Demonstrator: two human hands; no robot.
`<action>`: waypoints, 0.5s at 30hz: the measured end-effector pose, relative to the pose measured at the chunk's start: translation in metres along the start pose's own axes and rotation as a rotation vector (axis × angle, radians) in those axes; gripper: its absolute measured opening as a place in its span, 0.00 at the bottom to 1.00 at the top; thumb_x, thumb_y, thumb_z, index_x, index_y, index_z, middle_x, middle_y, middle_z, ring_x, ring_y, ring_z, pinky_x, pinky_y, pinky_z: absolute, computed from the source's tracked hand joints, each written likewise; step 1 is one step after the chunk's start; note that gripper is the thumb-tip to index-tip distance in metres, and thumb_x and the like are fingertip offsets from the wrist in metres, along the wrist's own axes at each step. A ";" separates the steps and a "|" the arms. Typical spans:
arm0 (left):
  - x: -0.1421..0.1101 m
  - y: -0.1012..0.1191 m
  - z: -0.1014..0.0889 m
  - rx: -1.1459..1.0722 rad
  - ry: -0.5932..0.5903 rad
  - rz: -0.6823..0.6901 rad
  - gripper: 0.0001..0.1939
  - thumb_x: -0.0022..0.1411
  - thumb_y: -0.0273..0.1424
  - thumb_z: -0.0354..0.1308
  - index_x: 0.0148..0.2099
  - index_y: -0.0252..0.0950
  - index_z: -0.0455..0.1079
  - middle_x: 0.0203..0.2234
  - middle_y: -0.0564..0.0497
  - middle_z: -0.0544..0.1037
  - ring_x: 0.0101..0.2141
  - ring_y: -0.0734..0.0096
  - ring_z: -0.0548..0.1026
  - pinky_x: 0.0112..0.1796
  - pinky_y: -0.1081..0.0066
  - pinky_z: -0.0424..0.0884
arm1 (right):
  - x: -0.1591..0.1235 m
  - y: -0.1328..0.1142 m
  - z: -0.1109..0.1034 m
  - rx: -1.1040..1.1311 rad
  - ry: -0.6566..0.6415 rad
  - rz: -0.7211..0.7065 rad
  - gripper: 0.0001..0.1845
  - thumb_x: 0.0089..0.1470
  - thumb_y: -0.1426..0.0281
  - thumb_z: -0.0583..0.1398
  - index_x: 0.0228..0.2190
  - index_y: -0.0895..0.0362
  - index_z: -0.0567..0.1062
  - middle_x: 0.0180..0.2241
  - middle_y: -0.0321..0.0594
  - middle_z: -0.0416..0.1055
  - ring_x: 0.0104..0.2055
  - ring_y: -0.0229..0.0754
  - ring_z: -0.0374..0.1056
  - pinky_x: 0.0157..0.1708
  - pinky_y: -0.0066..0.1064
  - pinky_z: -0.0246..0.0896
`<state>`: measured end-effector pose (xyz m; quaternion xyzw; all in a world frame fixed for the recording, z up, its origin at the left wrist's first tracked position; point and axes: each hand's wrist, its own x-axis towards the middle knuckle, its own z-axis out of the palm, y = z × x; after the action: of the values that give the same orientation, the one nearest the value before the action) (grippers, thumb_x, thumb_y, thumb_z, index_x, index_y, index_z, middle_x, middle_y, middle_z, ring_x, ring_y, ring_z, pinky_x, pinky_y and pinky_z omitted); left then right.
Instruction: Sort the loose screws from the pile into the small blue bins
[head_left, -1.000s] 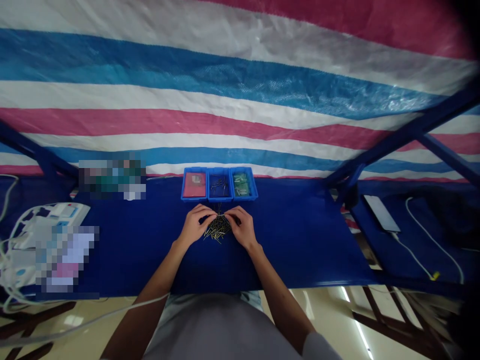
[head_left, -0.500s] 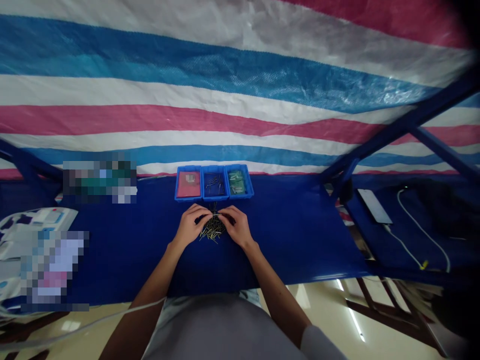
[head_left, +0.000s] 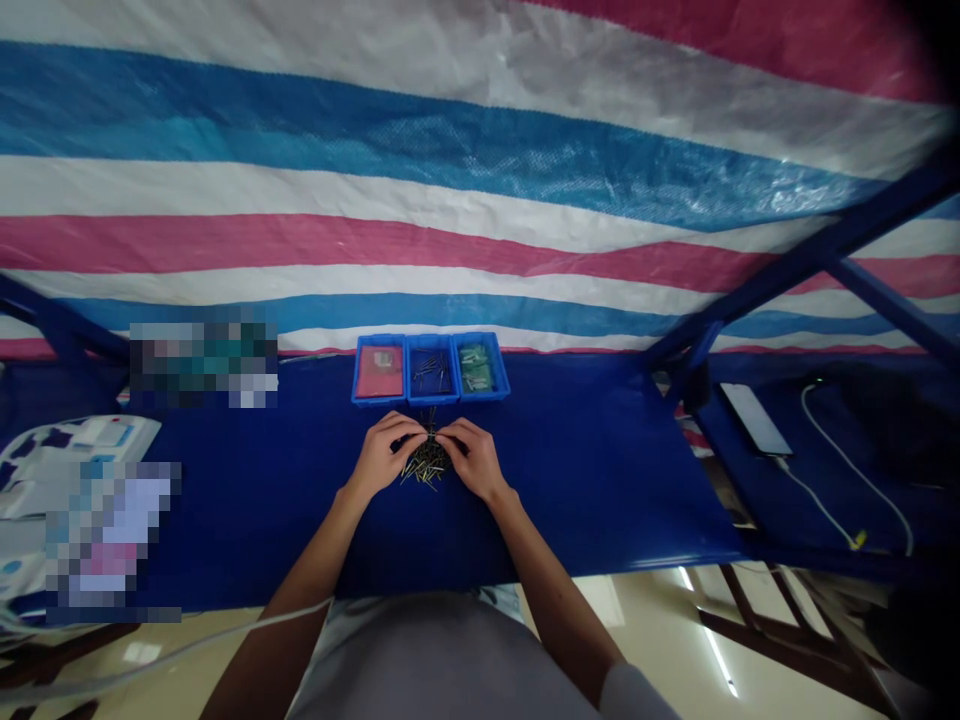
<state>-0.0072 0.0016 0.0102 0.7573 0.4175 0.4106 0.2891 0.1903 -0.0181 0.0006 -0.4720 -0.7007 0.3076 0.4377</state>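
A loose pile of thin brass-coloured screws (head_left: 426, 468) lies on the blue tabletop, partly covered by my fingers. Over it, my left hand (head_left: 385, 452) and my right hand (head_left: 474, 458) come together with thumbs and fingertips pinched. Between the fingertips shows a small, thin metal screw (head_left: 432, 434), most of it hidden. Just behind my hands stand three blue bins side by side. The left bin (head_left: 379, 402) has a red lining and a small pale piece, the middle bin (head_left: 433, 400) holds several dark screws, and the right bin (head_left: 487, 396) has silver screws on green.
The blue table (head_left: 600, 460) reaches to a striped tarp wall (head_left: 450, 230). A phone (head_left: 756, 418) with a white cable lies at the right, beyond a blue frame post (head_left: 697, 360). At the left are a white power strip (head_left: 120, 436) and blurred-out items.
Both hands have drawn slightly closer together over the pile, fingers still pinched. The whole view has shifted a little; the bins and pile look unchanged.
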 end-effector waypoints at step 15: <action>-0.001 -0.001 0.002 0.044 -0.091 0.050 0.08 0.67 0.34 0.58 0.41 0.38 0.77 0.34 0.46 0.79 0.38 0.64 0.74 0.42 0.63 0.72 | -0.004 0.006 0.002 0.070 0.049 -0.052 0.09 0.61 0.67 0.62 0.39 0.50 0.82 0.38 0.41 0.75 0.39 0.40 0.72 0.42 0.32 0.70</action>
<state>-0.0064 0.0009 0.0079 0.7916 0.3937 0.3737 0.2806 0.1911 -0.0193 -0.0068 -0.4454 -0.6907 0.3089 0.4787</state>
